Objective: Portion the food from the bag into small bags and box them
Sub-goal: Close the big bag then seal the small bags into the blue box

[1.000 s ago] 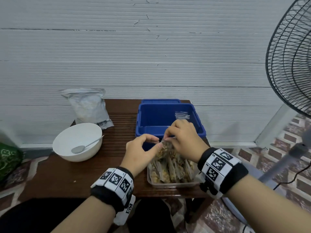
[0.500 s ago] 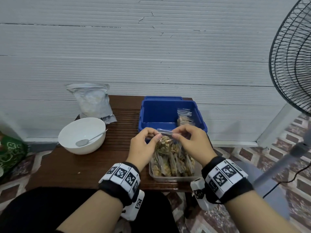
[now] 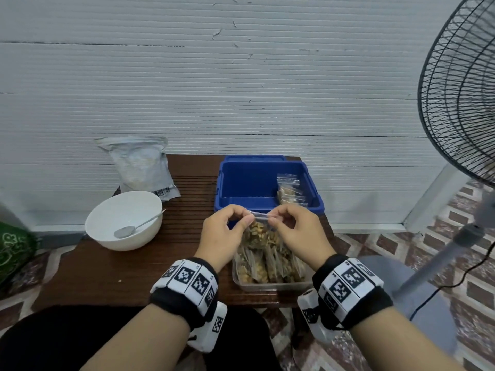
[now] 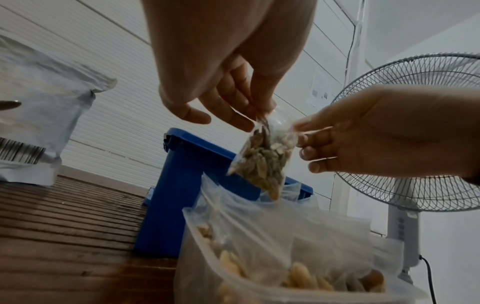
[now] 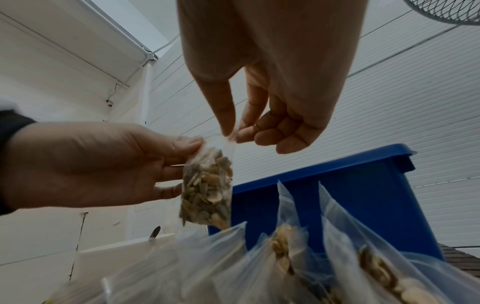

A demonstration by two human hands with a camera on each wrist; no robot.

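A small clear bag of nuts and seeds [image 3: 258, 231] hangs between both hands above a clear tub [image 3: 270, 286] packed with several filled small bags. My left hand [image 3: 227, 228] pinches the bag's top left corner and my right hand [image 3: 294, 228] pinches the top right corner. The left wrist view shows the same bag [image 4: 262, 160] held at its top edge by both hands; the right wrist view shows the bag [image 5: 207, 189] the same way. Behind stands the blue box [image 3: 265, 183] with filled small bags [image 3: 289, 191] leaning at its right side. The large white food bag [image 3: 139, 164] stands at the table's back left.
A white bowl [image 3: 124, 219] with a metal spoon [image 3: 134, 228] sits on the brown wooden table [image 3: 88, 274] to the left. A standing fan [image 3: 460, 103] is close on the right, its cable on the tiled floor. The white wall runs behind the table.
Both hands have lifted a small filled bag up from the clear tub and now hold it by its top corners. The head view has shifted slightly.
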